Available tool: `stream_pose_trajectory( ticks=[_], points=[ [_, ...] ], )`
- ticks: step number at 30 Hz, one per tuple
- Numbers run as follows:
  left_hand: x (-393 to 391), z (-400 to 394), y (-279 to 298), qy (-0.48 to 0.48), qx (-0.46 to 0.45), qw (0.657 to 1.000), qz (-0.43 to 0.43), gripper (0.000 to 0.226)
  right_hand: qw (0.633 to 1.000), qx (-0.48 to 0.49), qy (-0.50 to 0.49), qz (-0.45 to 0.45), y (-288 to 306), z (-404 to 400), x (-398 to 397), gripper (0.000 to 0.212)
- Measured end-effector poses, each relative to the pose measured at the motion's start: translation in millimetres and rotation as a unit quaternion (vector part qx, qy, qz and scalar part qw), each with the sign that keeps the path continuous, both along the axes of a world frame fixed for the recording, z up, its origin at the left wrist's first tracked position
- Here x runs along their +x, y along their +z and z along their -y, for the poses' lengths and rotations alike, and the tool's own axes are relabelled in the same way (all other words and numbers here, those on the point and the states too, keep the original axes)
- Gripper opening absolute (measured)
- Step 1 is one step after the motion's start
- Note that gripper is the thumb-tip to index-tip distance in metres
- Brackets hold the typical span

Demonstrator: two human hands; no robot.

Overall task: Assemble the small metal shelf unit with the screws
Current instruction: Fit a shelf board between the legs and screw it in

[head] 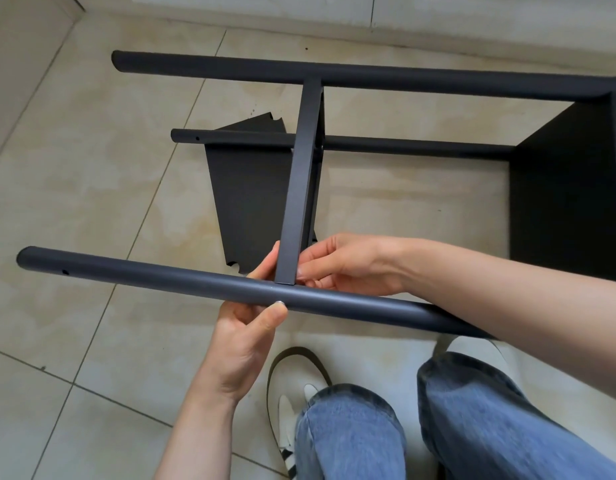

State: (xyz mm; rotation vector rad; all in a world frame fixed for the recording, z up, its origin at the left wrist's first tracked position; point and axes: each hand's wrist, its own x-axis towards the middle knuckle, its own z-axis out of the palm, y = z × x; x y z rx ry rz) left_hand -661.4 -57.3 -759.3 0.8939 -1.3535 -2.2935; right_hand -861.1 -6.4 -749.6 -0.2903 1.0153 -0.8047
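The dark metal shelf unit lies on its side on the tiled floor. Its near round leg tube (pixel 143 277) runs left to right in front of me. A flat shelf panel (pixel 299 188) stands edge-on and meets this tube. My left hand (pixel 246 341) wraps the tube from below, the thumb beside a small silver screw head (pixel 279 302) on the tube. My right hand (pixel 348 265) pinches the panel's near end where it joins the tube. The far leg tube (pixel 368 77) and a middle tube (pixel 403 145) lie beyond.
A loose dark shelf panel (pixel 244 188) lies flat on the floor under the frame. A fitted black shelf (pixel 562 202) stands at the right. My jeans-clad legs and a white shoe (pixel 289 410) are at the bottom. A wall base runs along the top.
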Motion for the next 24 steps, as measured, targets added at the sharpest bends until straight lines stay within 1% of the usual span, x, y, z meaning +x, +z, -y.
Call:
stream_pose_trajectory(
  ticks=[3, 6, 10, 15, 21, 24],
  points=[
    [0.5, -1.2, -0.3, 0.002, 0.001, 1.0, 0.002, 0.066, 1.0, 0.006, 0.007, 0.005, -3.1, 0.6, 0.0, 0.017],
    [0.4, -2.9, 0.1, 0.003, 0.003, 1.0, 0.005, 0.065, 1.0, 0.02, 0.023, 0.004, -5.7, 1.4, -0.2, 0.012],
    [0.2, -3.9, 0.6, 0.004, 0.008, 1.0, 0.002, 0.067, 0.999, 0.028, 0.047, -0.001, -8.7, 2.8, 0.0, 0.013],
    [0.9, -4.7, 2.0, 0.009, 0.01, 1.0, 0.003, 0.067, 0.997, 0.023, 0.068, 0.017, -13.1, 2.7, -2.6, 0.018],
    [0.3, -4.7, 3.9, 0.005, 0.014, 1.0, 0.002, 0.066, 0.995, 0.007, 0.096, -0.008, -14.8, 5.9, -4.9, 0.014],
    [0.1, -4.8, 3.7, 0.002, 0.013, 1.0, 0.0, 0.066, 0.995, -0.003, 0.103, -0.007, -15.1, 5.7, -5.6, 0.017]
  ],
)
